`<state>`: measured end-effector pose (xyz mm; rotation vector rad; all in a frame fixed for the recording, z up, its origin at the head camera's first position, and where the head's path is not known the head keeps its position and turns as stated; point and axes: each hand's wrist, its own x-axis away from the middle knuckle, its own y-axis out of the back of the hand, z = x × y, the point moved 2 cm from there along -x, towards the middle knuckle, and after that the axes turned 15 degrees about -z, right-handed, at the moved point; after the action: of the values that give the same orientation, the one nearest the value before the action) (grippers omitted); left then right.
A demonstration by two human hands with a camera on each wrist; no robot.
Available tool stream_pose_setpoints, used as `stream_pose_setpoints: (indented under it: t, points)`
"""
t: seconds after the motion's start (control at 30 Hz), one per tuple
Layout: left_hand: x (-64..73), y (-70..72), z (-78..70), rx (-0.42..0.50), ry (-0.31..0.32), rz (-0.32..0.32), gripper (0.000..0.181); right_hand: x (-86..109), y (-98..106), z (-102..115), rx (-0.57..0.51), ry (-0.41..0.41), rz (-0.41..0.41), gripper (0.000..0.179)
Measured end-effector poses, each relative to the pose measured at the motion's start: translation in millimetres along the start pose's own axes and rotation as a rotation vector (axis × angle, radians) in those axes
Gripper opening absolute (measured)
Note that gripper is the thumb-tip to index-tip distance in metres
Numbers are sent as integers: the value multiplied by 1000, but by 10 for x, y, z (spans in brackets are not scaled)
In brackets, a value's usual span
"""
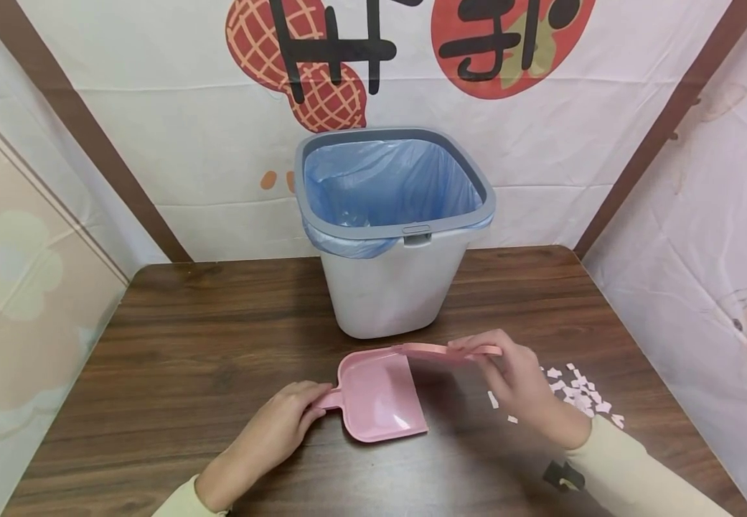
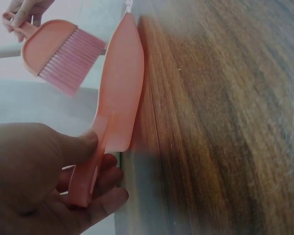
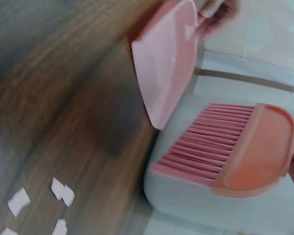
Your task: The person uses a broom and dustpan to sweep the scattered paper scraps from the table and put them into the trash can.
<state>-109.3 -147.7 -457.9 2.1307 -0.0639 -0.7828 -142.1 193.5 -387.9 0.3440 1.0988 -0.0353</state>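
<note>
My left hand (image 1: 289, 413) grips the short handle of a pink dustpan (image 1: 382, 395), which lies on the table with its straight edge turned right. In the left wrist view the thumb and curled fingers wrap that handle. My right hand (image 1: 515, 370) holds a small pink brush (image 1: 431, 350) by its handle, raised at the dustpan's far right corner. The right wrist view shows the brush's pink bristles (image 3: 206, 142) pointing toward the dustpan side. White paper scraps (image 1: 583, 395) lie in a loose pile to the right, partly behind the right forearm.
A grey-white trash bin (image 1: 392, 287) with a blue liner bag (image 1: 386, 179) stands just beyond the dustpan. Stray scraps (image 1: 493, 400) lie between the pile and the dustpan. Printed cloth (image 1: 541, 143) hangs behind the brown wooden table (image 1: 218, 323).
</note>
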Motion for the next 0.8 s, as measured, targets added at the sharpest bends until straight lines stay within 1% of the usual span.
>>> stream_pose_setpoints:
  t: [0.1,0.2,0.23,0.33,0.4,0.5,0.6,0.7,0.8]
  points:
    - [0,4,0,-3,-5,0,29,-46,101,-2,3,-44,-2,24]
    - [-1,-4,3,-4,-13,-7,29,-88,214,5,21,-117,15,7]
    - [-3,-7,4,-2,-11,-8,29,-100,250,7,30,-145,22,11]
    - [-2,-14,11,0,-4,-15,29,-130,345,11,78,-210,45,31]
    - [2,-16,13,1,4,-17,30,-145,391,12,108,-239,58,35]
    - [8,-14,16,2,20,-7,31,-164,439,15,115,-251,64,34]
    - [12,-14,17,5,39,17,36,-177,473,8,64,-238,42,34]
    - [10,-20,25,12,49,38,41,-184,506,-7,28,-213,24,29]
    - [11,-25,40,18,43,31,41,-191,545,-11,17,-241,54,26]
